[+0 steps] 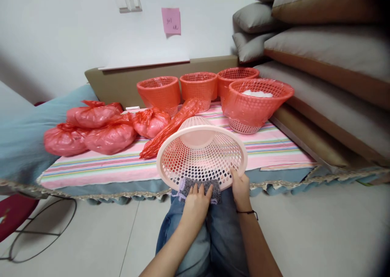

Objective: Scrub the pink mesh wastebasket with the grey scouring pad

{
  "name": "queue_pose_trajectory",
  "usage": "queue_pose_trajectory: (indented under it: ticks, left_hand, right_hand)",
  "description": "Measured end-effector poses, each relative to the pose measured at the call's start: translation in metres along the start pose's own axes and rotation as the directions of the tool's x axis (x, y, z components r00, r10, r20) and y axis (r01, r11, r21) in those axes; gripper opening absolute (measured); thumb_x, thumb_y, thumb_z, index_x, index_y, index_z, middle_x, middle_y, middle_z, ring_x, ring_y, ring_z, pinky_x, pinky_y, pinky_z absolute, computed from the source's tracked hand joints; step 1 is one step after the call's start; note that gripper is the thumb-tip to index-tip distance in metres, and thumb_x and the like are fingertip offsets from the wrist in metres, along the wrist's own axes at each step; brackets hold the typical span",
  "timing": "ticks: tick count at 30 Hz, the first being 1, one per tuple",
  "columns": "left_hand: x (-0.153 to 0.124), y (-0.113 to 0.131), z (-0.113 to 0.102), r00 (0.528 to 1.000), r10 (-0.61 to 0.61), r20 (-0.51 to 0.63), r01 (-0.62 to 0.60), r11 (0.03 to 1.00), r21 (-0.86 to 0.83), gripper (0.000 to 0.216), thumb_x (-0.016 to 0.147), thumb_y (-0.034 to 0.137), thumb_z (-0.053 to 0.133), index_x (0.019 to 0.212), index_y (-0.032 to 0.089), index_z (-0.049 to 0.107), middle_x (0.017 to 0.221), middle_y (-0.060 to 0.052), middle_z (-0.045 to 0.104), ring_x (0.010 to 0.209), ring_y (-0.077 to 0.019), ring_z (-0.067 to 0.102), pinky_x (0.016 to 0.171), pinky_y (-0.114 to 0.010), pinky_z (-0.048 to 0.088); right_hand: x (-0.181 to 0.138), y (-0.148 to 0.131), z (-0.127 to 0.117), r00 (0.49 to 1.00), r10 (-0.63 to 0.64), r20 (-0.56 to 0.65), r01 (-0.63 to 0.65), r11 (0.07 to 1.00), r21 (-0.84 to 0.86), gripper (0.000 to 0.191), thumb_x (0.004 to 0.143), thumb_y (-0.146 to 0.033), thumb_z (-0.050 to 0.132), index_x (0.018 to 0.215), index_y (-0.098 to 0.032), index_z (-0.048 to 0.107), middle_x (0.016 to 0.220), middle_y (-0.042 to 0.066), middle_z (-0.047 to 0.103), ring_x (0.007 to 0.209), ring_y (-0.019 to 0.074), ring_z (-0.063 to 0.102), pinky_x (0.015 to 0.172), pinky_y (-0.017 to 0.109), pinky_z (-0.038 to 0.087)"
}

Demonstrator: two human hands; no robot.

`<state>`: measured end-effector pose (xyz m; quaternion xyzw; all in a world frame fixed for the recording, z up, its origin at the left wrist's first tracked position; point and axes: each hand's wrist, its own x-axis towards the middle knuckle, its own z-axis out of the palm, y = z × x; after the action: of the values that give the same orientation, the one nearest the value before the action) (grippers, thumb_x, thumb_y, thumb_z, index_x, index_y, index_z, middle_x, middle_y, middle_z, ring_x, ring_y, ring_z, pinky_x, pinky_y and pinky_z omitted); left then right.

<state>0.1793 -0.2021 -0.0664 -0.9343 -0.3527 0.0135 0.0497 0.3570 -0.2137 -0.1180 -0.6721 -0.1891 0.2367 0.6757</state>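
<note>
A pale pink perforated plastic basket [201,149] lies on its side at the bed's front edge, its mouth facing me. My left hand [196,202] presses a grey cloth [187,184] against the basket's lower rim, fingers curled over the cloth. My right hand [240,187] grips the basket's rim at the lower right, fingers wrapped round it. My knees in blue jeans [195,236] are under both hands.
Several orange-red baskets [252,100] lined with red bags stand at the back of a striped cloth [106,165]. Filled red plastic bags [100,130] lie at the left, and a rolled red bag [173,126] lies beside the basket. Cushions [329,49] are stacked at right.
</note>
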Motion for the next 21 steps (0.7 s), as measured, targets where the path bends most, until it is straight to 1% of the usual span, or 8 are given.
queue_pose_trajectory:
  ticks: [3, 6, 10, 13, 15, 17, 18, 21]
  left_hand:
    - [-0.011, 0.004, 0.006, 0.997, 0.016, -0.077, -0.015, 1.000, 0.005, 0.053, 0.090, 0.005, 0.055, 0.138, 0.028, 0.058, 0.125, -0.014, 0.069, 0.115, -0.0301, 0.067, 0.095, -0.047, 0.058]
    - [-0.017, 0.008, 0.009, 0.996, 0.032, -0.088, -0.031, 0.999, 0.003, 0.054, 0.089, 0.005, 0.056, 0.137, 0.030, 0.059, 0.126, -0.013, 0.069, 0.116, -0.0308, 0.067, 0.094, -0.047, 0.058]
    - [-0.013, 0.016, 0.007, 1.000, 0.012, -0.016, -0.012, 1.000, -0.015, 0.051, 0.091, 0.007, 0.055, 0.137, 0.029, 0.059, 0.128, -0.014, 0.068, 0.118, -0.0313, 0.066, 0.095, -0.047, 0.058]
    - [-0.009, 0.023, 0.000, 0.998, -0.015, 0.059, 0.017, 0.999, -0.035, 0.050, 0.092, 0.008, 0.053, 0.137, 0.029, 0.059, 0.129, -0.016, 0.067, 0.120, -0.0318, 0.065, 0.097, -0.048, 0.056]
    - [-0.008, 0.027, -0.005, 0.992, -0.016, 0.122, 0.026, 0.997, -0.079, 0.049, 0.093, 0.009, 0.051, 0.138, 0.028, 0.059, 0.125, -0.015, 0.069, 0.117, -0.0305, 0.066, 0.095, -0.046, 0.057]
    - [-0.008, 0.028, -0.013, 0.980, -0.025, 0.197, 0.054, 0.988, -0.144, 0.049, 0.094, 0.010, 0.048, 0.139, 0.028, 0.058, 0.118, -0.014, 0.072, 0.111, -0.0293, 0.068, 0.091, -0.043, 0.058]
    - [-0.008, 0.028, -0.017, 0.973, -0.034, 0.226, 0.076, 0.981, -0.181, 0.050, 0.094, 0.010, 0.047, 0.140, 0.027, 0.057, 0.116, -0.013, 0.072, 0.110, -0.0290, 0.069, 0.089, -0.042, 0.059]
    - [-0.011, 0.021, -0.033, 0.965, -0.055, 0.256, 0.137, 0.940, -0.313, 0.055, 0.090, 0.008, 0.046, 0.141, 0.028, 0.056, 0.121, -0.009, 0.072, 0.109, -0.0279, 0.069, 0.089, -0.040, 0.057]
  right_hand:
    - [0.002, 0.004, 0.001, 1.000, 0.019, -0.001, -0.019, 0.999, 0.046, 0.055, 0.075, -0.052, 0.065, 0.108, -0.008, 0.074, 0.105, 0.011, 0.076, 0.104, 0.0283, 0.067, 0.087, 0.036, 0.051]
    - [0.001, 0.003, 0.003, 0.998, 0.053, -0.018, -0.052, 0.996, 0.070, 0.057, 0.074, -0.051, 0.066, 0.111, -0.008, 0.073, 0.112, 0.012, 0.074, 0.111, 0.0292, 0.065, 0.093, 0.038, 0.050]
    - [-0.003, 0.000, 0.003, 0.999, 0.034, -0.032, -0.033, 0.999, 0.040, 0.054, 0.075, -0.050, 0.064, 0.107, -0.007, 0.074, 0.108, 0.014, 0.075, 0.112, 0.0316, 0.065, 0.095, 0.041, 0.049]
    - [-0.002, 0.003, 0.003, 0.998, 0.033, -0.048, -0.031, 0.998, 0.060, 0.055, 0.075, -0.049, 0.064, 0.109, -0.008, 0.073, 0.112, 0.014, 0.074, 0.114, 0.0319, 0.064, 0.098, 0.042, 0.048]
    - [0.000, 0.007, 0.002, 0.997, 0.056, -0.056, -0.052, 0.995, 0.081, 0.055, 0.073, -0.049, 0.065, 0.109, -0.008, 0.073, 0.113, 0.014, 0.074, 0.114, 0.0316, 0.064, 0.099, 0.043, 0.048]
    - [0.002, 0.011, 0.003, 0.994, 0.098, -0.049, -0.092, 0.989, 0.113, 0.052, 0.071, -0.049, 0.067, 0.105, -0.009, 0.073, 0.109, 0.012, 0.076, 0.109, 0.0307, 0.067, 0.094, 0.041, 0.051]
    - [0.002, 0.012, 0.004, 0.990, 0.133, -0.038, -0.127, 0.982, 0.139, 0.050, 0.070, -0.048, 0.068, 0.102, -0.010, 0.073, 0.104, 0.011, 0.076, 0.104, 0.0300, 0.069, 0.089, 0.040, 0.054]
    - [0.003, 0.009, 0.005, 0.956, 0.293, 0.023, -0.289, 0.924, 0.250, 0.042, 0.066, -0.044, 0.071, 0.095, -0.013, 0.072, 0.087, 0.007, 0.077, 0.085, 0.0272, 0.072, 0.071, 0.036, 0.059]
